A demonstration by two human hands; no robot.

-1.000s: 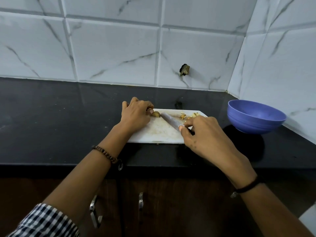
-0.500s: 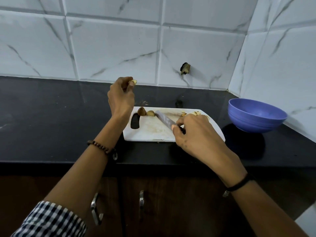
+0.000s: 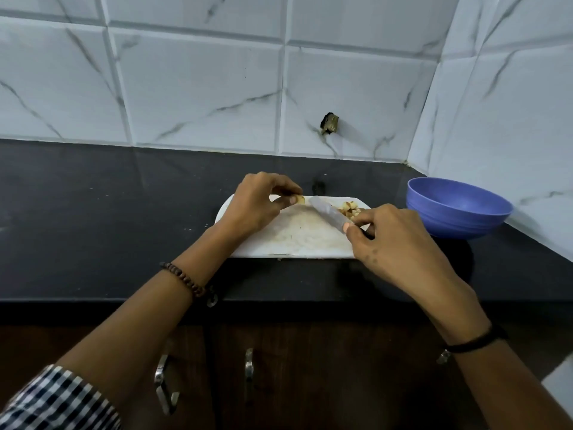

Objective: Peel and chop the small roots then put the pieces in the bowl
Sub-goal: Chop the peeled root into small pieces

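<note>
Wearing a checked sleeve (image 3: 55, 401) and a beaded bracelet (image 3: 183, 279), the left arm stretches over the front edge of the black worktop (image 3: 93, 212). The left hand (image 3: 257, 200) sits above the far left corner of the white cutting board (image 3: 297, 240), which lies in the middle of the worktop, nearer its front edge than the tiled wall. Thumb and curled fingertips pinch a small root piece (image 3: 300, 199), pale yellow, at the board's far edge. Whether the piece touches the board cannot be told.

Just right of it is the tip of the knife (image 3: 328, 212). Its blade slants across the board from far left down to near right, and whether it rests on the board is unclear. A heap of chopped pieces (image 3: 350, 208) lies at the board's far right corner, just behind the blade.

The right hand (image 3: 390, 237) covers the board's right edge, fingers curled round the knife's hidden handle, thumb laid at the base of the blade. A black wristband (image 3: 471, 344) circles that wrist.

Farther right, the blue bowl (image 3: 459, 209) stands upright on the worktop beside the right-hand wall, near the board but apart from it.
</note>
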